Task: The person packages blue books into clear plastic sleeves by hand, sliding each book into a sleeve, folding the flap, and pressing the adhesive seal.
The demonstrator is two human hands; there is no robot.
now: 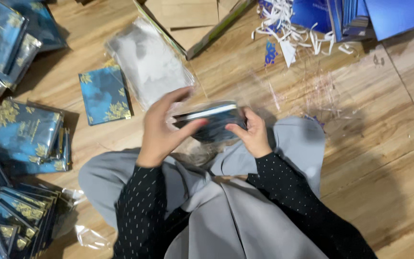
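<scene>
Both my hands hold a dark blue card (212, 121) with a white edge, partly inside a clear plastic sleeve, above my grey-clad knees. My left hand (161, 129) grips its left end, thumb on the front face. On the card's right end, my right hand (251, 132) pinches it. The card is blurred. Black dotted sleeves cover both my forearms.
A stack of clear plastic sleeves (147, 60) lies on the wooden floor just beyond my hands. One blue card with gold leaves (104, 93) lies to its left. Piles of sleeved blue cards (22, 132) fill the left side. Cardboard (188, 21), white paper scraps (283, 29) and blue sheets (360, 17) lie at the top.
</scene>
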